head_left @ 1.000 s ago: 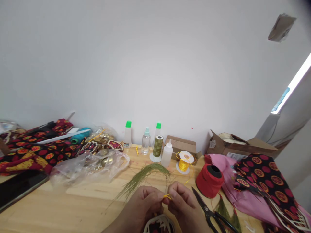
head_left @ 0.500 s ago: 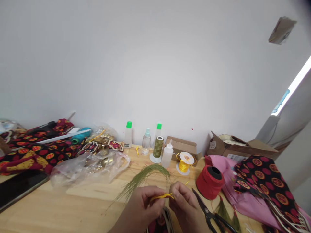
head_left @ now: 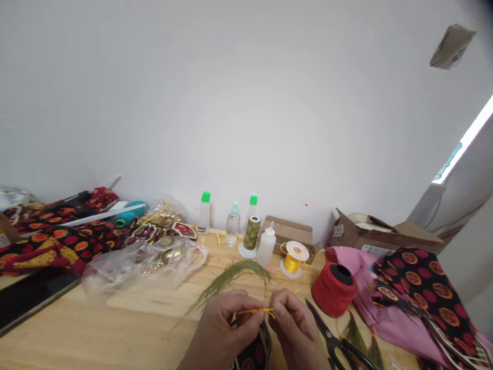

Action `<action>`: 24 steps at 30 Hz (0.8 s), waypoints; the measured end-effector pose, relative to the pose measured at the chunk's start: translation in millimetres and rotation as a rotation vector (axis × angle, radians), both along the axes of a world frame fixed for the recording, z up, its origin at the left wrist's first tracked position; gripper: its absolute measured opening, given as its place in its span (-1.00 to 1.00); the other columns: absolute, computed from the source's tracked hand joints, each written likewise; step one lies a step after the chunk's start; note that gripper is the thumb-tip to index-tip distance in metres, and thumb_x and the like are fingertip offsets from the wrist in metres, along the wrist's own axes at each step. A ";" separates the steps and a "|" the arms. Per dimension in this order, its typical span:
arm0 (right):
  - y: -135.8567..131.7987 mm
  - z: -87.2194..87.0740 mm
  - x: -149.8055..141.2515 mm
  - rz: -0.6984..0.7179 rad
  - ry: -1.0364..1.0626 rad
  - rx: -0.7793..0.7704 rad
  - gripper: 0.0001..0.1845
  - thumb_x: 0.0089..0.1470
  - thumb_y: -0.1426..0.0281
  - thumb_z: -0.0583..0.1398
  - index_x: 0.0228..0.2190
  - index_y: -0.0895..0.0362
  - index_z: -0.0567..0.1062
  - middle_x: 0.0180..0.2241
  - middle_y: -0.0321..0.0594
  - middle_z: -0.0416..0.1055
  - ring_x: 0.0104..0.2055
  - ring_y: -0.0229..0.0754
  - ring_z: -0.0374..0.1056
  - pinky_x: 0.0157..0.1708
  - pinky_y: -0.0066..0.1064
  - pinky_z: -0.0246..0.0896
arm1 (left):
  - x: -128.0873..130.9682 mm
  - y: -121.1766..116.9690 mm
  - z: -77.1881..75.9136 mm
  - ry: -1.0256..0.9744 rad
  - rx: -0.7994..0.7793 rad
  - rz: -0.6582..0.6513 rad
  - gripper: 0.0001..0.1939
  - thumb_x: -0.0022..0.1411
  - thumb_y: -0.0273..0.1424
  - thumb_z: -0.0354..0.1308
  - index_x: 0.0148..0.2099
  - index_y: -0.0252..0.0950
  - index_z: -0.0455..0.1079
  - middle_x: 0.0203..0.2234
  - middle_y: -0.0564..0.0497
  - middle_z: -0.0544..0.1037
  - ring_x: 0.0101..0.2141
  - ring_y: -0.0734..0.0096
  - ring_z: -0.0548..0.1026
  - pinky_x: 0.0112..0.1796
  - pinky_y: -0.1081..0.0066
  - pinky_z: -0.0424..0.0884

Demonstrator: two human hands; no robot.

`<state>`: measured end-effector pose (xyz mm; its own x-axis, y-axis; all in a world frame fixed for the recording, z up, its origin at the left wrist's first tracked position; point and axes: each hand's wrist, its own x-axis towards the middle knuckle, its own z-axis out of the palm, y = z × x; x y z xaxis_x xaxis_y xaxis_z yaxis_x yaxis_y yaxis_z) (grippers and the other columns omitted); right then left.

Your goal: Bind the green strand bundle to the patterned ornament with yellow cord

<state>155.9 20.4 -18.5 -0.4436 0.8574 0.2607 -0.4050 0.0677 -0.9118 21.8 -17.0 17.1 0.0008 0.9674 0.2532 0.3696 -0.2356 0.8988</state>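
At the frame's lower centre, our left hand (head_left: pixel 226 325) and right hand (head_left: pixel 292 324) pinched the yellow cord (head_left: pixel 268 310); it seemed already knotted, short strands left untrimmed, scissors (head_left: pixel 326 333) unheld at lower right.

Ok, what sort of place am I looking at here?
Likely a small handicraft workspace, judging by the red thread cone, the scissors and the spool of yellow cord on the table.

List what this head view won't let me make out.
In the head view:
Yellow cord: knotting too small to follow.
Black-and-red patterned piece: partly hidden by the left hand, cut off by the bottom edge.
Scissors: handles cut off by the bottom edge.
Right green-capped bottle: body mostly hidden by the olive thread spool.
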 end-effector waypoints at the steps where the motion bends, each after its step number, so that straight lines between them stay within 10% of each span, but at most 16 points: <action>1: -0.3 0.6 -1.1 -0.004 0.002 -0.016 -0.73 -0.05 0.24 0.09 -0.59 0.16 0.20 -0.65 -0.44 -0.05 -0.60 -0.39 -0.16 -0.61 -0.56 -0.19 | -0.4 0.3 -0.8 0.002 0.007 0.003 -0.79 -0.01 -0.35 0.04 -0.54 -0.34 0.43 -0.69 0.03 0.35 -0.61 0.47 0.28 -0.57 0.52 0.20; 12: -7.3 17.7 4.4 -0.126 -0.443 0.303 -0.71 -0.01 0.22 0.02 -0.54 0.18 0.34 -0.59 -0.28 0.24 -0.52 -0.28 0.16 -0.53 -0.51 0.07 | -2.1 -2.3 -1.7 -0.022 0.051 -0.053 -0.87 -0.02 -0.41 0.05 -0.39 -0.29 0.40 -0.58 0.01 0.42 -0.51 0.43 0.35 -0.46 0.49 0.26; 24: -7.1 32.2 16.1 -0.248 -0.758 0.871 -0.89 0.02 0.47 0.00 -0.49 0.14 0.29 -0.54 -0.28 0.22 -0.48 -0.30 0.17 -0.49 -0.52 0.09 | -0.5 -3.4 0.2 -0.414 -0.321 -0.155 -0.70 -0.01 -0.23 0.03 -0.59 -0.37 0.28 -0.72 0.13 0.26 -0.61 0.55 0.20 -0.59 0.54 0.11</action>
